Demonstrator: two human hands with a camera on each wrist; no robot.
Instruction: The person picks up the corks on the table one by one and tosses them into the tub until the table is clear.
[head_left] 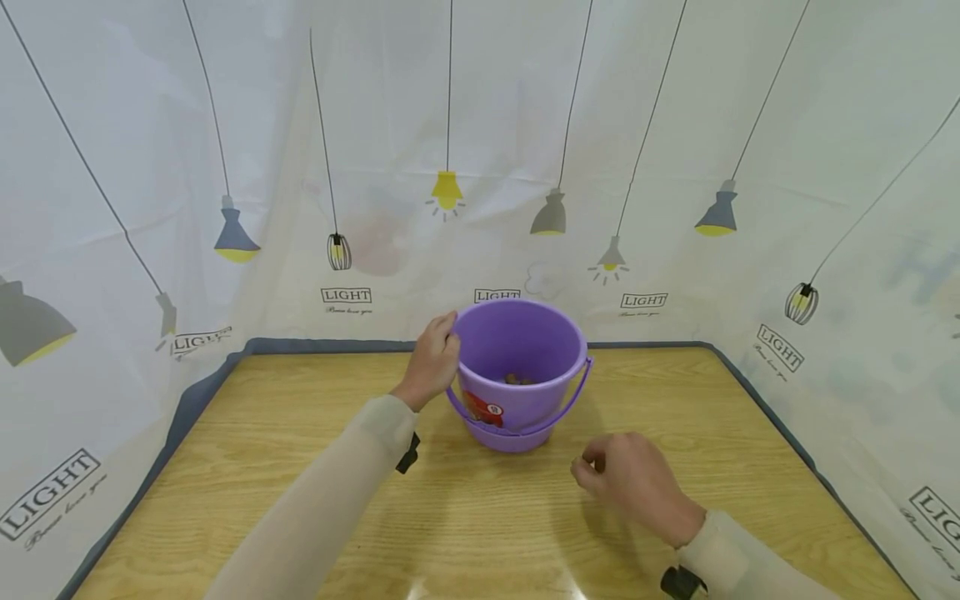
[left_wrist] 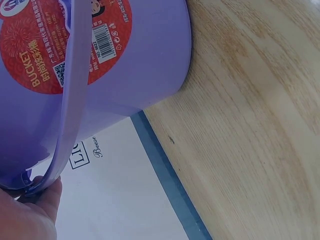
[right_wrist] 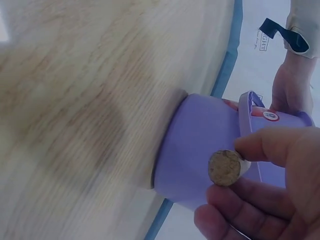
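A purple plastic bucket point(head_left: 517, 404) with a red round label stands on the wooden table, its handle hanging down across the front. My left hand point(head_left: 435, 358) grips the bucket's left rim, and the thumb shows by the handle joint in the left wrist view. Several small brown pieces point(head_left: 516, 380) lie at the bottom inside; their kind is too small to tell. To the right of the bucket and nearer to me, my right hand point(head_left: 637, 483) is above the table. Between its thumb and fingers it pinches a cork point(right_wrist: 224, 168), whose round end faces the right wrist camera.
The wooden table point(head_left: 315, 483) is bordered by a blue-edged white cloth point(head_left: 390, 100) printed with hanging lamps and the word LIGHT. This cloth rises behind the bucket and along both sides. A dark strap point(head_left: 408, 454) hangs at the left wrist.
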